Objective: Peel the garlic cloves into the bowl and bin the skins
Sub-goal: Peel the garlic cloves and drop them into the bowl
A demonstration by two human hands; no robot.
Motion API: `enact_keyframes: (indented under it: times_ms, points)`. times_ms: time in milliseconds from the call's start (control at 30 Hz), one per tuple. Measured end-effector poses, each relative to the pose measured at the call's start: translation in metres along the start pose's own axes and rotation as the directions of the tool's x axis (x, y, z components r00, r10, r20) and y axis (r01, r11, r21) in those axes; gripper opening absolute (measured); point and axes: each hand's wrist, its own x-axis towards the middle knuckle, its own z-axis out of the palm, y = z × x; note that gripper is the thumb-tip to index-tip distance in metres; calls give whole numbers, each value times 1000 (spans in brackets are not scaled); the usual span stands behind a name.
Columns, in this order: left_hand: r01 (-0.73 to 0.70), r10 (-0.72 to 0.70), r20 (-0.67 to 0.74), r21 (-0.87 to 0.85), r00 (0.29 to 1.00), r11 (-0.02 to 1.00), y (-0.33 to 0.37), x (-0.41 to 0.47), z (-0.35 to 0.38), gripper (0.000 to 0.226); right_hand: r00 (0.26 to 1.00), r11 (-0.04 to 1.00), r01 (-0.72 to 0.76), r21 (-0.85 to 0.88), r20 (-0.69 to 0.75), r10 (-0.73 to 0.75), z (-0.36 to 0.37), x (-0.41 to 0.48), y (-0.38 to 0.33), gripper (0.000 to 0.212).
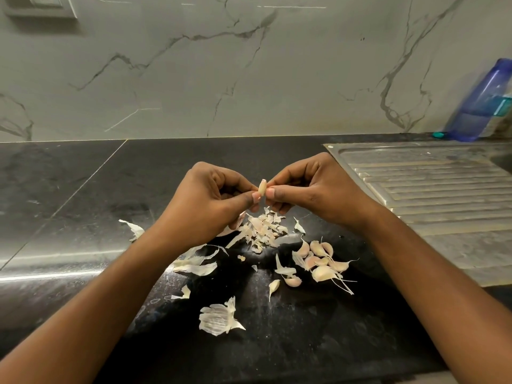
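Note:
A pale garlic clove (pixel 262 187) is held upright above the black counter, pinched from both sides. My left hand (pixel 213 198) grips it with thumb and fingertips on its left, and my right hand (pixel 313 189) pinches it on its right. Directly below lies a heap of papery skins (pixel 264 228). Several unpeeled pinkish cloves (pixel 321 263) lie in a cluster to the lower right. More loose skins are scattered about, including a large piece (pixel 219 318) near the front. No bowl or bin is in view.
The black stone counter (pixel 83 217) runs to a marble-patterned wall. A steel sink drainboard (pixel 432 189) lies at the right. A blue plastic bottle (pixel 482 103) stands at the back right. A wall socket (pixel 41 5) sits at top left.

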Motion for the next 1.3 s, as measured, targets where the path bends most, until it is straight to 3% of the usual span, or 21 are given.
enact_keyframes:
  times_ms: [567, 900, 1300]
  points:
    - [-38, 39, 37, -29, 999, 999, 1, 0, -3, 11, 999, 990, -30, 138, -18, 33, 2, 0, -3, 13]
    - [-33, 38, 65, -77, 997, 996, 3, 0, -2, 13, 999, 993, 4, 116, -41, 1, 4, -1, -3, 10]
    - [-27, 36, 93, -90, 995, 996, 3, 1, -3, 14, 999, 982, -53, 179, 16, 51, -1, -1, -7, 11]
